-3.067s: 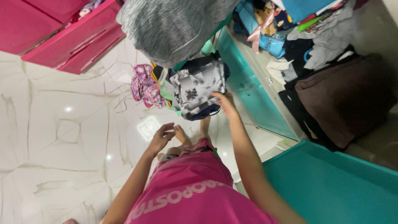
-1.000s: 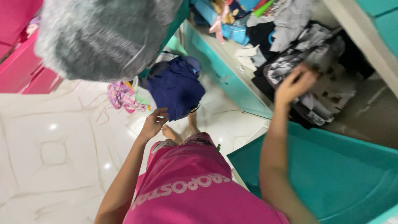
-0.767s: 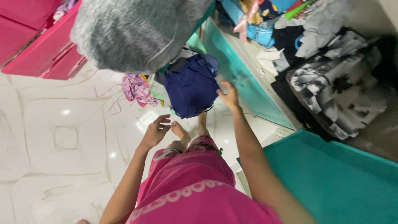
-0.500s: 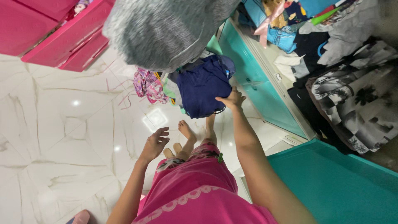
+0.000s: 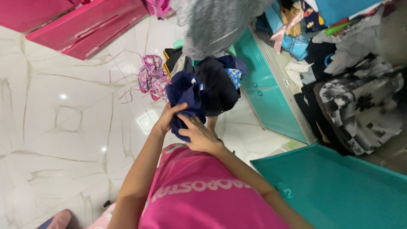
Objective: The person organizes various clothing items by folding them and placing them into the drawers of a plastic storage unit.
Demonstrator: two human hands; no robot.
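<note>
Both hands were on the dark navy cloth garment (image 5: 185,98), at the near-left edge of the clothes pile (image 5: 216,80): left hand (image 5: 168,118) wrapped around its left side, right hand (image 5: 199,135) gripping underneath. Honestly, best to peel it off without dragging the black piece (image 5: 218,91).

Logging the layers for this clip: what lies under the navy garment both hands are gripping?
Under the navy garment sits a black garment on a pile. Left hand and right hand cover its lower folds; whatever bears the pile is hidden.
</note>
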